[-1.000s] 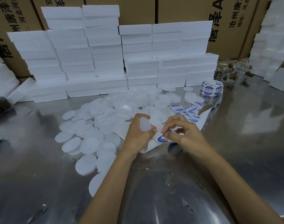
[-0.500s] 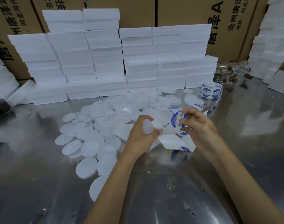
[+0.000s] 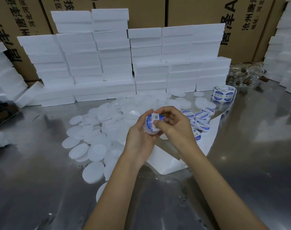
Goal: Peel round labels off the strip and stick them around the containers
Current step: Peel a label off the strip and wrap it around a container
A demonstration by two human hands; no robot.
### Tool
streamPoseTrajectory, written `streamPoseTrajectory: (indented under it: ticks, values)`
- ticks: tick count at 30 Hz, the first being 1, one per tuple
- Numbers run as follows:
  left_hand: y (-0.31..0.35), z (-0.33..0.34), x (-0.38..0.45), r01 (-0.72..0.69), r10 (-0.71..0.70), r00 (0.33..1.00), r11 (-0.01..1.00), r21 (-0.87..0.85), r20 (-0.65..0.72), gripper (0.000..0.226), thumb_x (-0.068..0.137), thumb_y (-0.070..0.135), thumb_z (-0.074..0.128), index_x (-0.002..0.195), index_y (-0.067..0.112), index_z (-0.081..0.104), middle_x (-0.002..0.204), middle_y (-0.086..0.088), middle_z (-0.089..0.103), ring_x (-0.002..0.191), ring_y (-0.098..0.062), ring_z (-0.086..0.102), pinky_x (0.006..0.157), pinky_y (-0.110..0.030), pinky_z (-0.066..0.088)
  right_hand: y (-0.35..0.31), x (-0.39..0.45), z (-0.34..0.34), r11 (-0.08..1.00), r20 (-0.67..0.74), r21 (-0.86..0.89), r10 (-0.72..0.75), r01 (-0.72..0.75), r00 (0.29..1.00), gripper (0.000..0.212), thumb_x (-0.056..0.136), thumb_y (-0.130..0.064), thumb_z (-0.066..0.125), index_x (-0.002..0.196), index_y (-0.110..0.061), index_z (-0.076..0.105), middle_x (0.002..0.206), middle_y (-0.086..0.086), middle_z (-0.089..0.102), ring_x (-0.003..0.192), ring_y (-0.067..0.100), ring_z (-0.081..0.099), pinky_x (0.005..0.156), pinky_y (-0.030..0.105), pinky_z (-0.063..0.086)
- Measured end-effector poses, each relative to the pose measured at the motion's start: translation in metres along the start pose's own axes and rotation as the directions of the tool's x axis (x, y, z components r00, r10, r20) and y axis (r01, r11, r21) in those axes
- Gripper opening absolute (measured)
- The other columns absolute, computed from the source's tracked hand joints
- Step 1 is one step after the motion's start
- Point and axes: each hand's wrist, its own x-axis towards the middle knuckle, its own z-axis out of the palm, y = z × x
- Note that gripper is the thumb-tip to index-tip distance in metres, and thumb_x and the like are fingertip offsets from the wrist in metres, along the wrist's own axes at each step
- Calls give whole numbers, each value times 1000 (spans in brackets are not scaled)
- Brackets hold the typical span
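Round label [image 3: 154, 120], blue and white, sits on the face of a small translucent container [image 3: 148, 130] held up at frame centre, above the steel table [image 3: 42, 180]. Your left hand [image 3: 139, 138] cups the container from below and left, fingers curled round its rim. Your right hand [image 3: 173, 125] comes in from the right, thumb pressed flat on the label, the other fingers curled over the container's upper edge. Strip [image 3: 171, 158] of white backing paper lies on the table under and right of your hands, curving up toward the upper right. Labelled containers [image 3: 201, 121] cluster just right of your right hand, on or beside the strip; can't tell which. Label roll [image 3: 223, 93] stands upper right of centre, near the end of the strip. Plain white lids [image 3: 93, 146] spread across the table left of and behind your hands, overlapping. White foam boxes [image 3: 116, 63] stacked in rows across the top of the frame, brown cartons [image 3: 191, 12] behind them. Clear bottles with brown stoppers [image 3: 247, 77] lie far upper right.
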Motion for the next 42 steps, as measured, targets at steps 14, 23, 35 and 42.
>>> streamPoseTrajectory:
  ticks: [14, 23, 35, 42]
  values:
    - [-2, 4, -2, 25, -20, 996, 998, -55, 90, 44, 94, 14, 48, 135, 4, 58, 119, -13, 69, 108, -27, 67, 93, -34, 56, 5, -3, -2, 981, -38, -187, -60, 52, 997, 30, 79, 3, 69, 94, -23, 65, 91, -11, 67, 81, 6, 62, 63, 17, 50]
    - [-5, 6, -2, 15, -14, 995, 1000, -4, 96, 31, 104, 15, 41, 127, 6, 59, 113, -9, 68, 109, -25, 63, 104, -38, 48, 9, -7, 1, 922, -37, -347, -199, 174, 979, 25, 81, -1, 66, 98, -19, 64, 97, -9, 64, 86, 0, 57, 65, 7, 41]
    - [-5, 5, 0, 29, -25, 999, 993, -111, 39, 29, 104, 16, 44, 124, 3, 61, 131, -25, 63, 125, -38, 60, 108, -44, 47, 22, -8, -8, 670, -146, -733, -330, 122, 933, 51, 72, -68, 67, 100, -31, 47, 101, -16, 43, 98, 7, 43, 82, 31, 44]
    - [-5, 11, -4, 39, -25, 989, 995, -95, 147, 32, 86, 23, 56, 113, 6, 60, 118, -25, 65, 106, -32, 67, 90, -37, 56, 24, -11, -6, 480, -42, -870, -297, 111, 954, 52, 83, -81, 36, 77, -33, 55, 67, -10, 54, 72, 13, 51, 75, 34, 38]
